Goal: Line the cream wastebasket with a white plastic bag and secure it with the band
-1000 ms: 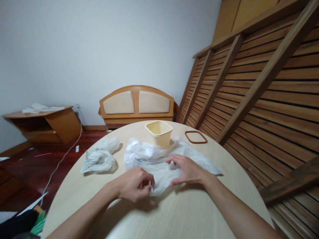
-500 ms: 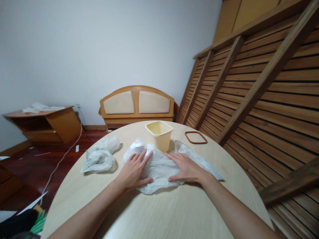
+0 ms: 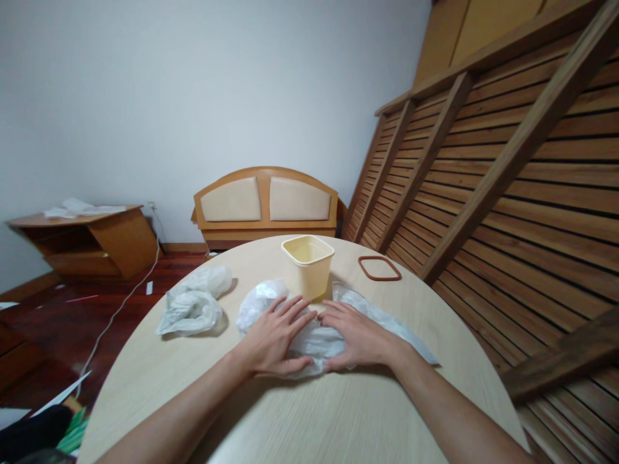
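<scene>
A crumpled white plastic bag lies on the round table, partly hidden under my hands. My left hand presses on its left part, fingers spread and thumb stretched toward the right. On the right part rests my right hand, palm down with the fingers extended. The two hands nearly meet over the middle of the bag. Just beyond them stands a yellow square plastic container, upright, with its top uncovered.
A second crumpled white plastic bag lies at the table's left. A brown square ring lies flat at the back right. Behind the table is a headboard; a slatted wooden panel leans along the right.
My hands have moved closer together, the left one to the right, gathering the bag into a narrower bunch between them. The container and the other bag have stayed in place.
</scene>
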The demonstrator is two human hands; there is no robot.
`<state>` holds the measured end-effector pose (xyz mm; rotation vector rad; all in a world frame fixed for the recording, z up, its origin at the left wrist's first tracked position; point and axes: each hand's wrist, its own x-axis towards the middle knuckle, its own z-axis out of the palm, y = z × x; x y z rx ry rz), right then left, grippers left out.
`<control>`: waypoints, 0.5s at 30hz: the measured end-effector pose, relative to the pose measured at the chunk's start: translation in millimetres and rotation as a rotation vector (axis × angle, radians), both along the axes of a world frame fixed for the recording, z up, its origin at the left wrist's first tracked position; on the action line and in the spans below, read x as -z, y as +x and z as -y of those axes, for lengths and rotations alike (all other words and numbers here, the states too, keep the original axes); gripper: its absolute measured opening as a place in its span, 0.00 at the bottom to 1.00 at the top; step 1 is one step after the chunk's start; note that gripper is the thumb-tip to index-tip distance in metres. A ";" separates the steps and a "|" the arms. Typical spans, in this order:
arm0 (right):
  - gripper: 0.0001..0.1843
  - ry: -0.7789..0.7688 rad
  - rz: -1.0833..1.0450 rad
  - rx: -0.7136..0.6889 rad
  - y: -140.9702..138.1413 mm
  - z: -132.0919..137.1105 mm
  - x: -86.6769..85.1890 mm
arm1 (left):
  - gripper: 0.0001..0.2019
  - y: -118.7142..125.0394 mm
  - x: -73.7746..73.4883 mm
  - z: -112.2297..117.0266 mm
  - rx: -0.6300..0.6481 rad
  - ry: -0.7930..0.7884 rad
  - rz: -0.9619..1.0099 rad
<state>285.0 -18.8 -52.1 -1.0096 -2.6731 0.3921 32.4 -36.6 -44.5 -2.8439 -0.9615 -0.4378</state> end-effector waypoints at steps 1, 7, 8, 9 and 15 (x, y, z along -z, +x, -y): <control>0.42 0.011 -0.010 -0.008 -1.8 1.0 -0.8 | 0.39 3.0 1.9 0.6 0.012 -0.016 0.002; 0.23 0.055 -0.013 0.055 -0.9 1.7 -3.7 | 0.29 10.1 10.0 0.6 -0.072 -0.013 -0.063; 0.21 0.055 -0.001 0.075 1.5 0.5 -3.3 | 0.26 9.1 9.8 0.2 -0.097 -0.005 -0.081; 0.19 0.056 0.012 0.094 4.3 -1.0 -2.6 | 0.23 7.7 9.2 -0.2 -0.122 0.002 -0.094; 0.19 0.065 0.103 0.138 21.3 -13.6 -0.4 | 0.16 -3.9 5.0 -2.3 -0.239 0.016 -0.110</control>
